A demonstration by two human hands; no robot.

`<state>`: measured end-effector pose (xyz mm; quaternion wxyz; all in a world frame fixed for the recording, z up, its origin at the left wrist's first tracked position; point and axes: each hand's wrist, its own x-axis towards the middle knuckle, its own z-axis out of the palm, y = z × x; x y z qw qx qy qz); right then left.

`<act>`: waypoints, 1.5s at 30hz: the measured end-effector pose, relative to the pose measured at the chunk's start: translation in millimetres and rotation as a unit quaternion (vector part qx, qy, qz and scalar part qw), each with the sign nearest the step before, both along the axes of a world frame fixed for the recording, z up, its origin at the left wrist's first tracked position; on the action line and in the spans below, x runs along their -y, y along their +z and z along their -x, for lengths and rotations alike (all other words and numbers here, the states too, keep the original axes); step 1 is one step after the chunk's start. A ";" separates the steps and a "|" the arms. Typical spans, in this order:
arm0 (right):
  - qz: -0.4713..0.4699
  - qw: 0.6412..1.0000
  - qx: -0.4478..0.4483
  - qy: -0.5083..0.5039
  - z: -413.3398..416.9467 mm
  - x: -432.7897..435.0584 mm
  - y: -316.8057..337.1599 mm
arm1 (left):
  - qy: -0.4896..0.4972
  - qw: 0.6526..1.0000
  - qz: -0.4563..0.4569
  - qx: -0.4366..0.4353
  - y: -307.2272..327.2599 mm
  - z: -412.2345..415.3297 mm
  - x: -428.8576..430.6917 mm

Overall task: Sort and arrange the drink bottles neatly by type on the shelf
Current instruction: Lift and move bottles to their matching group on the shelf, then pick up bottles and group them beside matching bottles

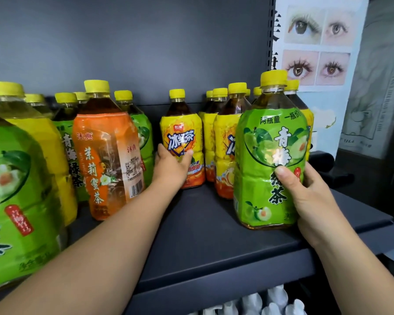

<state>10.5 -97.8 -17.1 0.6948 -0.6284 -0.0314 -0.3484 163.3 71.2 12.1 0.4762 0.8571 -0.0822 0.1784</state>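
While both hands are engaged on the dark shelf (203,235), two bottles are held. The left hand (172,165) is reached far into the middle of the shelf, and its fingers and thumb are curled round the lower body of a yellow-label bottle (181,133), which stands upright and alone in a gap between the groups. The right hand (309,194) is wrapped round a green-label bottle (268,144) at the near right of the shelf, with the thumb laid across the front of the label. This bottle is held upright; whether its base rests on the shelf cannot be told. Just behind it, at the far right, a yellow-label cluster (223,142) is ranged. To the left, an orange-label bottle (105,155) is stood in front of further green and yellow labels, mixed together, and a green near-left bottle (11,189) is seen closest at the left edge. All visible caps are yellow. A poster of eyes (316,46) is fixed to the right of the shelf. White bottles (273,301) are noted on the level below.
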 end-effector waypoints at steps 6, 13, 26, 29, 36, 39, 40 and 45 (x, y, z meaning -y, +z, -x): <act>-0.010 1.000 0.001 -0.001 5.5 -1.3 -0.3 | -0.130 0.985 0.067 0.093 8.8 40.0 14.0; -0.016 1.000 0.017 -0.019 16.2 8.3 -0.4 | -0.241 0.969 -0.009 -0.046 -15.0 34.4 28.6; 0.004 1.000 0.000 -0.010 25.6 17.8 1.5 | -0.260 0.961 -0.051 -0.082 -17.2 32.3 30.4; 0.011 1.000 -0.008 0.000 27.1 17.3 2.3 | -0.224 0.971 -0.022 -0.081 -1.9 47.8 13.8; 0.027 0.994 -0.040 0.100 11.9 -2.8 1.7 | -0.269 0.957 -0.103 -0.035 -4.6 136.7 -39.9; 0.035 0.989 -0.036 0.142 1.7 -26.2 0.8 | -0.213 0.930 -0.298 0.042 -24.7 153.0 -70.0; 0.038 0.988 -0.035 0.143 -1.8 -33.1 -0.3 | -0.196 0.925 -0.323 0.052 -28.3 155.5 -79.6; 0.062 0.978 -0.058 0.189 -10.9 -72.1 2.4 | -0.115 0.973 -0.198 0.040 -33.6 171.2 -131.7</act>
